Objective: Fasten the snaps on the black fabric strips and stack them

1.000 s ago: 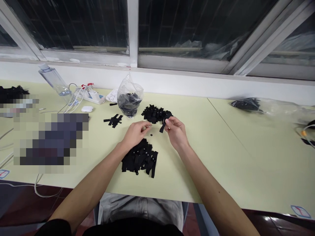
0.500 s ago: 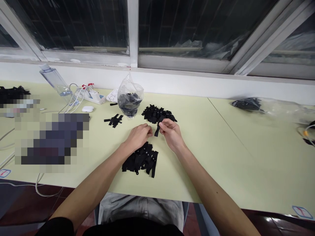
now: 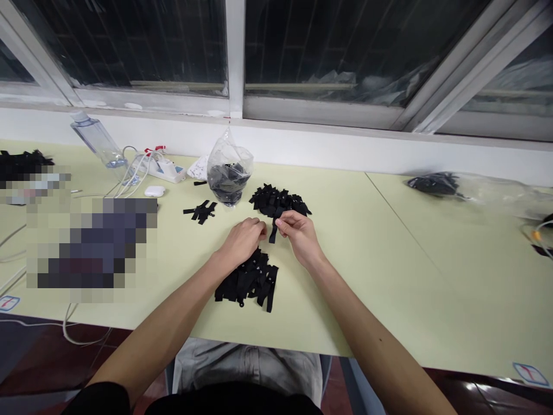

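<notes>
Between the thumb and fingers of my right hand is a short black fabric strap, its lower end hanging toward me. My left hand is closed just left of the strap, fingers curled inward; what they hold, if anything, is hidden. Behind both hands lies a pile of black straps. A second pile of black straps, some with small shiny metal bits, spreads below my left hand, partly covered by that wrist. Off to the left, a few loose black straps lie crossed over one another.
A clear plastic bag with black pieces stands behind the straps. Left of it are a power strip with cables, a white earbud case and a tilted clear bottle. Another plastic bag lies at the back right.
My right hand has shifted slightly left with the strap, bringing it closer to my left hand. The strap now hangs more upright. The piles look the same.
</notes>
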Demonstrator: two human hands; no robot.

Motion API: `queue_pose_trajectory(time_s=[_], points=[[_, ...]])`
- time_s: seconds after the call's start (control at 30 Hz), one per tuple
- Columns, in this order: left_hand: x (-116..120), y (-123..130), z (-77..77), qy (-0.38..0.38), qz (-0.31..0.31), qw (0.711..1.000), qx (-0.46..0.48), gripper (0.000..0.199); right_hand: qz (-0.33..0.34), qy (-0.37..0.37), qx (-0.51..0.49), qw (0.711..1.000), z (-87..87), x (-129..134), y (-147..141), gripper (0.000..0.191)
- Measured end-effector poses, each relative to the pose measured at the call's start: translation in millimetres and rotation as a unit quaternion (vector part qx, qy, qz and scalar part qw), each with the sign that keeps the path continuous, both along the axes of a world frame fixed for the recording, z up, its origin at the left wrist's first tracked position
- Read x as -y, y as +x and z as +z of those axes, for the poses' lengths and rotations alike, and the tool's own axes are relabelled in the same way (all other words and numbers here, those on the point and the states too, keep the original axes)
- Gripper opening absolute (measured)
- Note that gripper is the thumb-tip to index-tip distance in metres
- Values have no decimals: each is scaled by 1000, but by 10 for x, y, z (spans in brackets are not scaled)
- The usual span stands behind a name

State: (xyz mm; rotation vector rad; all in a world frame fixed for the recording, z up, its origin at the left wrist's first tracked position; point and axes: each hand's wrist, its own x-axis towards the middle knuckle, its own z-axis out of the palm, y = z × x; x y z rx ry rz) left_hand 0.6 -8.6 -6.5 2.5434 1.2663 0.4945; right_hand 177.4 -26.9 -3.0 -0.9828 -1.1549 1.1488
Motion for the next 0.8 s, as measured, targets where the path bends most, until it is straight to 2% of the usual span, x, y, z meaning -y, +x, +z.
queue_pose_trajectory(time_s=[0.8], points=[[-12, -20, -48, 27, -22, 999, 9, 16, -2, -7, 8, 1000, 13, 6, -5, 25]])
